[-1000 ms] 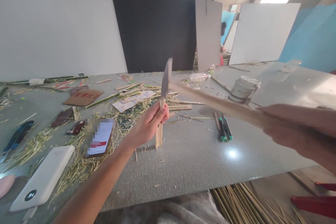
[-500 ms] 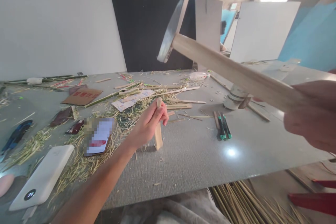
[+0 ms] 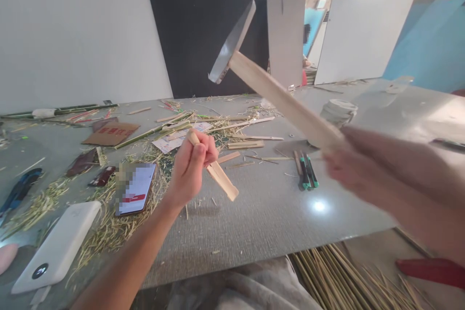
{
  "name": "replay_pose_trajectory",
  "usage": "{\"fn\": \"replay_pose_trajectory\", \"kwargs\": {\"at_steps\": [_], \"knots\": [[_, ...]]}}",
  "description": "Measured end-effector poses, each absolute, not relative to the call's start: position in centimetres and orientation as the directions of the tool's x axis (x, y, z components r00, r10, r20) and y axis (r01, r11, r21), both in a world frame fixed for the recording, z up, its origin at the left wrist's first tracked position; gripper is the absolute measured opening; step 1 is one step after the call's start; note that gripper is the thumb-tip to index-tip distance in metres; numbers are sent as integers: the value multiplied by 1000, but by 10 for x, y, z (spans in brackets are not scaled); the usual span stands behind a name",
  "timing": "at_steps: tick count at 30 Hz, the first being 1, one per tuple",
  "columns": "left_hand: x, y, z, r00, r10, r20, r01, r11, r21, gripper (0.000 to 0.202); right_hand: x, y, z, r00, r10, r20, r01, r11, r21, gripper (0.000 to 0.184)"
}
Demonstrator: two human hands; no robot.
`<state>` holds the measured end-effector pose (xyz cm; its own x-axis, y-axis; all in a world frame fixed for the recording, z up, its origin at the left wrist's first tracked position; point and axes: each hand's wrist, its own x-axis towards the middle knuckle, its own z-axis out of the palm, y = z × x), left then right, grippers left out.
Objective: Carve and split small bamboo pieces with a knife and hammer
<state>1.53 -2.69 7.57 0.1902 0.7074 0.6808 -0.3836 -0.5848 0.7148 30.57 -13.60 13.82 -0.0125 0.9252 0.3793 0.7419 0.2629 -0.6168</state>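
My left hand is closed around a pale piece of bamboo or wood, whose flat end sticks out below the fist, tilted down to the right. A rounded tip pokes out above the thumb. In my right hand, blurred by motion, is the wooden handle of a hammer. Its metal head is raised over the far side of the grey table. Two green-and-black cutters lie between my hands on the tabletop.
Bamboo shavings cover the left side around a phone and a white power bank. Bamboo strips and a cardboard piece lie farther back. A white roll stands at the right. Below the table edge is a bundle of thin sticks.
My right hand has brought the hammer inward to the left and slightly lower. My left hand has shifted left, and the wooden piece has swung from nearly upright to slanting.
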Motion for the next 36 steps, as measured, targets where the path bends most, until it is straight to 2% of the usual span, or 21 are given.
{"fn": "replay_pose_trajectory", "kwargs": {"at_steps": [3,5,7,11,15,23,36], "knots": [[18,-29,78,116,755,646,-541,-497,678,32,256,-105,99,-23,966,256,550,226,-804,40],[18,-30,80,84,790,608,-584,-456,672,32,230,-88,70,-17,985,174,378,167,-910,32],[17,-30,83,56,822,567,-599,-427,678,33,214,-75,50,-92,987,134,313,156,-937,33],[15,-30,82,28,858,513,-619,-388,683,34,203,-62,37,-262,960,96,236,160,-959,37],[13,-32,81,29,865,500,-616,-379,691,33,198,-59,32,-334,937,101,176,167,-970,34],[7,-36,86,32,885,465,-663,-329,673,34,189,-54,18,-325,936,134,58,161,-985,38],[13,-40,84,87,906,413,-632,-271,726,34,175,-45,-7,-311,943,117,-12,119,-993,39]]}}
